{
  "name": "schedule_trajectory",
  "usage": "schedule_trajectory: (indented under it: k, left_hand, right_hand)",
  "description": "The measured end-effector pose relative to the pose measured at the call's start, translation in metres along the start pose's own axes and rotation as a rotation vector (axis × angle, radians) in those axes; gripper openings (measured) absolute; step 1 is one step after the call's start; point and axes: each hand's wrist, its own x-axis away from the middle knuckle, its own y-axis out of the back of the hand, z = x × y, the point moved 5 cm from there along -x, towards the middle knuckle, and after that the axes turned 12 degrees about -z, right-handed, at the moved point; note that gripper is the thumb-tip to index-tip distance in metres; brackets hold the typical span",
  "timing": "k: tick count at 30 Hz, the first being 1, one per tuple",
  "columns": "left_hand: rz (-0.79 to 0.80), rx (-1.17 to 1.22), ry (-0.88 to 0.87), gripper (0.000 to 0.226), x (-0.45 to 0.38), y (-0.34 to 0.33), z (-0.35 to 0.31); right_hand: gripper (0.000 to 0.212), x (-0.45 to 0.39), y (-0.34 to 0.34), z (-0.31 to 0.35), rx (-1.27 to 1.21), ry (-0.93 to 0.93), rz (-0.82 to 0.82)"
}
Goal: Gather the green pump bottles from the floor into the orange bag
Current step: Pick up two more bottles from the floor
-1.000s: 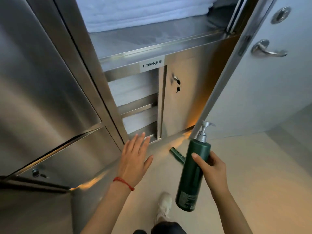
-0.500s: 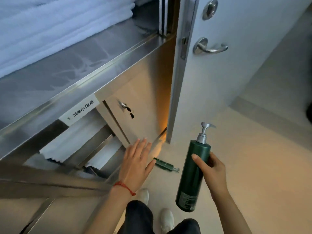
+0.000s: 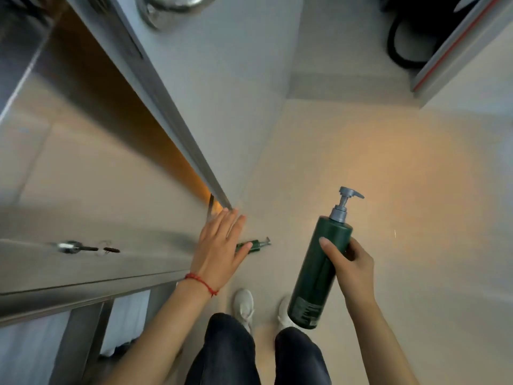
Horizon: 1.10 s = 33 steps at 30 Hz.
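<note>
My right hand (image 3: 351, 269) grips a tall dark green pump bottle (image 3: 319, 270) around its middle, held nearly upright above the floor with its grey pump head at the top. A second green pump bottle (image 3: 254, 245) lies on its side on the floor by the cabinet's foot, pump pointing right; my left hand hides most of it. My left hand (image 3: 219, 251) is flat and open, fingers together, hovering over that lying bottle beside the steel cabinet. A red string circles the left wrist. No orange bag is in view.
A steel cabinet (image 3: 83, 218) with a key in its lock fills the left. A grey door (image 3: 222, 79) stands ajar ahead, its lower corner near my left fingertips. My white shoes (image 3: 244, 305) stand on the beige floor (image 3: 402, 176). A dark looped object (image 3: 399, 43) sits top right.
The view has tilted down and to the right, so the shelves have left the frame. My left hand now covers more of the bottle on the floor. The held bottle keeps its pose.
</note>
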Motion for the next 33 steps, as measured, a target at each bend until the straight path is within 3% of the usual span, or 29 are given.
schedule_trajectory:
  k: [4, 11, 20, 26, 33]
  left_hand:
    - [0.096, 0.018, 0.029, 0.055, -0.011, -0.063, 0.013]
    - [0.197, 0.066, 0.105, 0.050, -0.015, -0.210, 0.051]
    - [0.362, 0.073, 0.120, 0.051, 0.001, -0.406, 0.128]
    - [0.449, 0.201, 0.382, 0.046, 0.021, -0.527, 0.184]
    - [0.579, 0.197, 0.401, 0.059, 0.030, -0.635, 0.216]
  right_hand:
    - [0.026, -0.029, -0.006, -0.051, 0.031, -0.074, -0.038]
    - [0.020, -0.090, -0.033, -0.178, 0.065, -0.197, -0.065]
    - [0.029, -0.168, -0.074, -0.343, 0.115, -0.275, -0.066]
    - [0.041, -0.198, -0.092, -0.439, 0.141, -0.300, -0.059]
    - [0.040, -0.196, -0.096, -0.528, 0.221, -0.353, -0.028]
